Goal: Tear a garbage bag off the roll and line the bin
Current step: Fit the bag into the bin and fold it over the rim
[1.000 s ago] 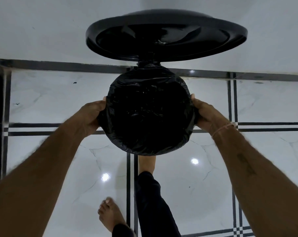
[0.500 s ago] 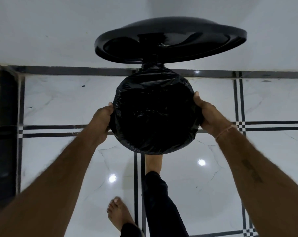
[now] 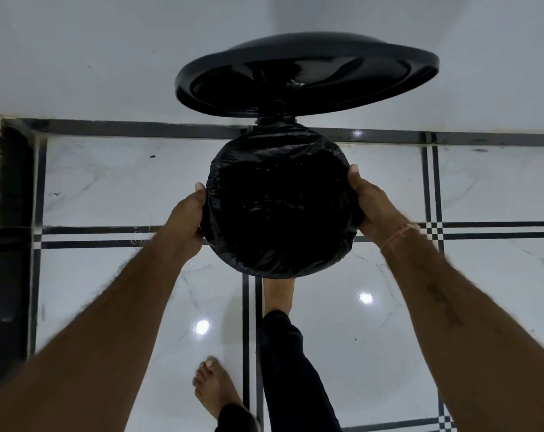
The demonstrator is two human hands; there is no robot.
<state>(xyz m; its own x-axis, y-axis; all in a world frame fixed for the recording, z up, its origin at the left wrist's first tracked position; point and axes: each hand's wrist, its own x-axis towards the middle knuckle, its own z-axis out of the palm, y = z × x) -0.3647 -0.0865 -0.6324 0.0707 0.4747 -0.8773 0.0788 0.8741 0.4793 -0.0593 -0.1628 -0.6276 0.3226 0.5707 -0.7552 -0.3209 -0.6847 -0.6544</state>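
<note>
change: bin [image 3: 276, 120] and lid [image 3: 306, 76] sit a bit further right in frame than 1 s ago, and more of the dark strip [image 3: 13, 229] at the 9 o'clock edge shows. Against 0.5 s ago almost nothing differs. Both hands are on the same rim spots, the lid is up and the bag is over the rim in all three.
left hand [image 3: 186, 219]: at 9 o'clock of the bin mouth. Thumb lies up along the rim, palm against the side, fingers curl round out of sight. It grips the bag [image 3: 280, 210] where it wraps the rim.
right hand [image 3: 370, 207]: at 3 o'clock of the mouth, mirror pose. Thumb tip on the rim near 2 o'clock, fingers wrap the side, tips hidden. It grips the bag-covered rim. Thread band [image 3: 398, 235] on the wrist.
bag: black and crinkled, inside the bin, edge folded out and down over the whole rim. Inside too dark to read.
bin: on the floor [image 3: 114, 188], mid-view, near the wall [image 3: 77, 51]. Only the hinge at 12 o'clock shows bare.
lid: raised and tilted at 12 o'clock above the mouth, underside facing the camera.
feet: one bare foot [image 3: 278, 294] goes under the bin at 6 o'clock, toes hidden, black trouser leg [image 3: 289, 353] behind it. The other foot [image 3: 214, 388] is at 7 o'clock, well apart from the bin.
floor: glossy white tiles with black lines.
</note>
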